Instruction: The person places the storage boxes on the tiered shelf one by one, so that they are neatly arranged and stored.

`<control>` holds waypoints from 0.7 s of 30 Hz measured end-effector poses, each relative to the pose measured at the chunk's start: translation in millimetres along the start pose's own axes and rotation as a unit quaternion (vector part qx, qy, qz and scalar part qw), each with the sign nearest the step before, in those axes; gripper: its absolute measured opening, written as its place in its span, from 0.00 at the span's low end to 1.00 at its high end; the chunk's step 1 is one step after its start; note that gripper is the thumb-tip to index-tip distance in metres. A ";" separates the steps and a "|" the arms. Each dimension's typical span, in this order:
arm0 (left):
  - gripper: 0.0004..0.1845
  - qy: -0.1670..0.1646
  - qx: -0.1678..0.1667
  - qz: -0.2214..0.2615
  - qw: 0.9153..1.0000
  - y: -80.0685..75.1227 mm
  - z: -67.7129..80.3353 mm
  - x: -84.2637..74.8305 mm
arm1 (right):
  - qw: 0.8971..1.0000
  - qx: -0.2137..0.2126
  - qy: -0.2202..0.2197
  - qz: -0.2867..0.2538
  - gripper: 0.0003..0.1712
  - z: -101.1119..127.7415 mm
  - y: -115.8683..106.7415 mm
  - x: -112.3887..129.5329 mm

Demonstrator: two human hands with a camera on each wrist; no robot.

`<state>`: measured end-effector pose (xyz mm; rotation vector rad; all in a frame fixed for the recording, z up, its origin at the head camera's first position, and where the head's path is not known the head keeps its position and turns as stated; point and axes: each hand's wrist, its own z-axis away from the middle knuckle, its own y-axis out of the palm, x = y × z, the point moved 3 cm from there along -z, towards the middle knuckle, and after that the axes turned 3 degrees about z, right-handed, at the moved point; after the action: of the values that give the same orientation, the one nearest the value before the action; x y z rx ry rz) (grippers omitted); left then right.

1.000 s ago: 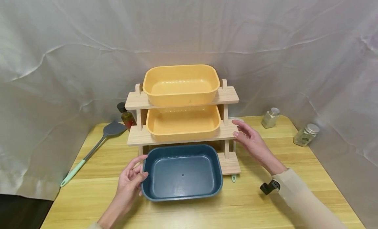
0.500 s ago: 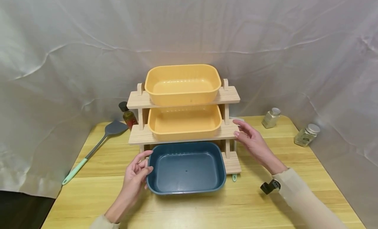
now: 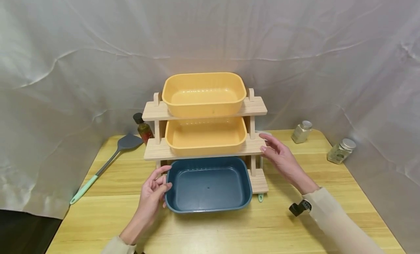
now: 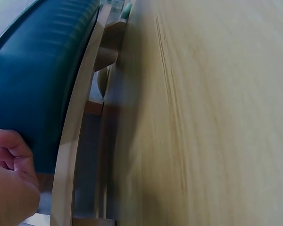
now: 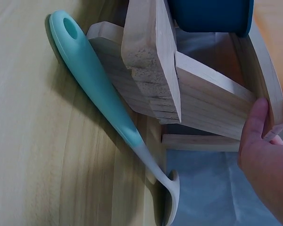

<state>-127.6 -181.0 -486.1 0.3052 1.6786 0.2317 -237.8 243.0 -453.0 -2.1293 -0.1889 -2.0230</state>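
Observation:
A dark blue plastic bin (image 3: 210, 190) sits on the lowest board of a three-step wooden rack (image 3: 154, 150), its front overhanging the board. At its left end, my left hand (image 3: 151, 195) holds the rim with thumb and index finger; the other fingers curl against the outer wall, as the left wrist view shows. My right hand (image 3: 282, 161) grips the right end of the middle board (image 5: 264, 70), thumb and fingers on either side of it. Two yellow bins, an upper one (image 3: 204, 110) and a lower one (image 3: 206, 151), stand on the higher steps.
Left of the rack lie a grey turner (image 3: 129, 141) with a mint handle and a dark-capped bottle (image 3: 144, 130). A mint-handled utensil (image 5: 94, 80) lies under the rack's right side. Two spice jars, one nearer (image 3: 341, 151) and one farther (image 3: 301, 132), stand at right.
The blue bin has slid right and back, further onto the lowest board, with my left hand moving along with it. My right hand stays on the middle board.

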 end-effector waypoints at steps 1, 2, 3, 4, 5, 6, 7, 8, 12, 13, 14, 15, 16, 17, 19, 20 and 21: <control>0.27 0.000 0.000 0.000 1.000 0.0 -0.4 0.2 | 1.000 0.000 0.000 -0.001 0.33 0.0 0.0 0.1; 0.27 -0.001 0.001 0.000 1.000 0.0 -0.7 0.4 | 1.000 0.000 0.000 -0.002 0.33 0.0 0.0 0.3; 0.27 -0.001 0.001 -0.001 1.000 0.0 -1.1 0.5 | 1.000 0.000 0.000 -0.002 0.33 0.0 0.0 0.4; 0.27 -0.001 0.001 -0.002 1.000 -0.2 -1.3 0.6 | 1.000 0.000 0.001 -0.003 0.33 -0.3 0.1 0.3; 0.27 -0.002 0.000 -0.003 1.000 -0.5 -1.5 0.6 | 1.000 0.000 0.002 -0.004 0.33 -0.5 0.4 0.3; 0.26 -0.002 0.000 -0.004 1.000 -0.8 -1.6 0.7 | 1.000 0.000 0.003 -0.004 0.33 -0.6 0.6 0.3; 0.26 -0.002 -0.001 -0.008 1.000 -1.2 -1.6 0.7 | 1.000 0.000 0.003 -0.005 0.33 -0.6 0.9 0.2; 0.25 -0.001 -0.002 -0.015 1.000 -1.6 -1.5 0.6 | 1.000 -0.002 0.004 -0.005 0.33 -0.3 1.0 0.1; 0.22 0.015 -0.004 -0.051 0.999 -2.5 -0.1 -1.3 | 1.000 -0.012 0.005 -0.005 0.32 2.5 0.8 -1.7; 0.22 0.019 -0.006 -0.061 0.998 -2.7 0.5 -2.7 | 1.000 -0.016 0.006 -0.003 0.31 3.9 0.3 -2.4; 0.23 0.024 -0.007 -0.069 0.997 -2.9 1.2 -4.2 | 1.000 -0.019 0.006 -0.001 0.31 5.5 -0.5 -3.3; 0.23 0.027 -0.008 -0.076 0.997 -3.2 2.1 -6.1 | 1.000 -0.023 0.003 0.005 0.31 7.2 -1.7 -4.0; 0.24 0.029 -0.009 -0.081 0.996 -3.8 3.0 -8.3 | 1.000 -0.029 0.001 0.011 0.31 9.5 -3.2 -4.6; 0.24 0.030 -0.012 -0.091 0.995 -4.6 4.0 -11.0 | 0.999 -0.034 0.000 0.016 0.31 12.2 -5.2 -5.1; 0.24 0.036 -0.011 -0.107 0.994 -7.7 6.1 -17.1 | 0.999 -0.042 -0.010 0.022 0.31 18.5 -9.8 -5.3; 0.25 0.040 -0.011 -0.114 0.993 -10.0 7.4 -20.6 | 0.998 -0.045 -0.017 0.034 0.31 21.9 -12.6 -4.9; 0.25 0.045 -0.009 -0.123 0.991 -12.7 8.6 -24.8 | 0.997 -0.047 -0.026 0.050 0.30 25.1 -15.5 -4.6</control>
<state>-117.1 -201.4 -468.2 0.0730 1.7839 0.0784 -217.2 264.0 -457.8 -2.2011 0.0066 -1.9594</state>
